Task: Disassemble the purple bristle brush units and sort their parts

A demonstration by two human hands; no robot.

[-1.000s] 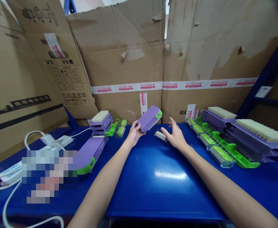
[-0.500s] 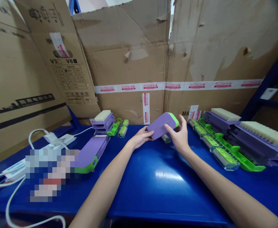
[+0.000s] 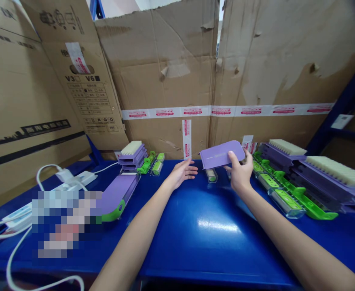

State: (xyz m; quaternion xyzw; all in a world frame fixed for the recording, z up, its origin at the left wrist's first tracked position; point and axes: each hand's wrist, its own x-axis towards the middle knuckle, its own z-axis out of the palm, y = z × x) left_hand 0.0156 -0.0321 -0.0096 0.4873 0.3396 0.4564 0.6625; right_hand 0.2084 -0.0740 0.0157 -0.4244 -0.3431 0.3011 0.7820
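A flat purple case (image 3: pixel 216 155) with a rounded right end is in my right hand (image 3: pixel 241 171), thumb on its upper face and fingers behind its right end. The case is raised off the blue table and tilted. My left hand (image 3: pixel 182 173) is to the left of the case, empty, with its fingers apart. Below the case stands a small clear box with a green-and-white label (image 3: pixel 212 175). Another purple case with a green end (image 3: pixel 118 196) lies on the table at the left.
Stacked purple parts with cream bristles (image 3: pixel 338 169), green pieces (image 3: pixel 313 208) and clear boxes (image 3: pixel 286 202) line the right side. A smaller purple stack (image 3: pixel 132 155) is at the back left. A white power strip (image 3: pixel 83 178) with cables lies left. Cardboard (image 3: pixel 168 89) stands behind the blue table (image 3: pixel 195 246).
My left hand has let go of the purple case. My right hand has taken it rightward and turned it, so its green end no longer shows.
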